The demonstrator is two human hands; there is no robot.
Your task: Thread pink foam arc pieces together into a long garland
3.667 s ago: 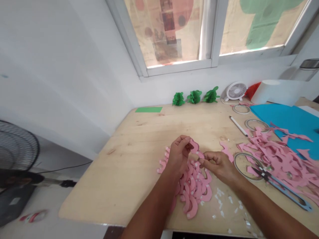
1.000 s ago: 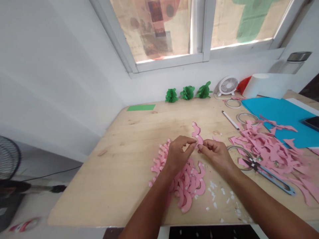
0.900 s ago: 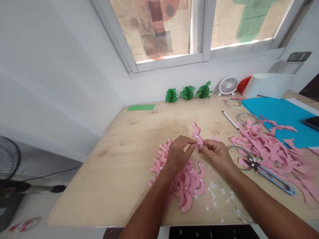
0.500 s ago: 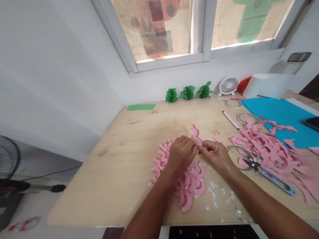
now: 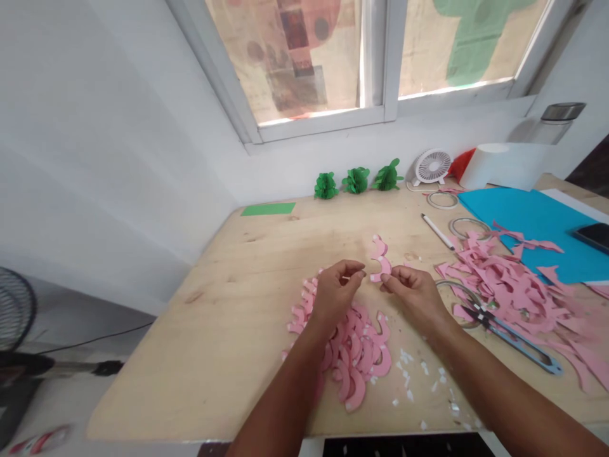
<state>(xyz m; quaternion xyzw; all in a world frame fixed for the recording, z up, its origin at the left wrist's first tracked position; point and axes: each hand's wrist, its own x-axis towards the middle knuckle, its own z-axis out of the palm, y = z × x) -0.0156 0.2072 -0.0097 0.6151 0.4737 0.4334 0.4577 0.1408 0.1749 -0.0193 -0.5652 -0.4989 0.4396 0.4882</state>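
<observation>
A wavy pink paper strip (image 5: 380,259) stands up over the table, pinched near its lower end by my right hand (image 5: 413,291). Just left of it, apart from the strip, my left hand (image 5: 339,284) has thumb and forefinger together; whatever is between them is too small to make out. Under my left wrist lies a heap of curved pink paper pieces (image 5: 354,355), some with small white patches at their ends. My left forearm hides part of this heap. White paper bits (image 5: 408,374) are scattered below my right hand.
Scissors (image 5: 511,339) lie beside pink paper scraps (image 5: 509,285) and tape rolls (image 5: 442,200) at right. Blue sheets (image 5: 518,209), a phone (image 5: 592,236), a white pen (image 5: 438,231) and a small fan (image 5: 432,167) are further back. Green paper shapes (image 5: 356,181) stand by the wall.
My left hand has pulled away to the left from the pink strip. The strip, still in my right hand, now shows its lower curve. The view has shifted slightly.
</observation>
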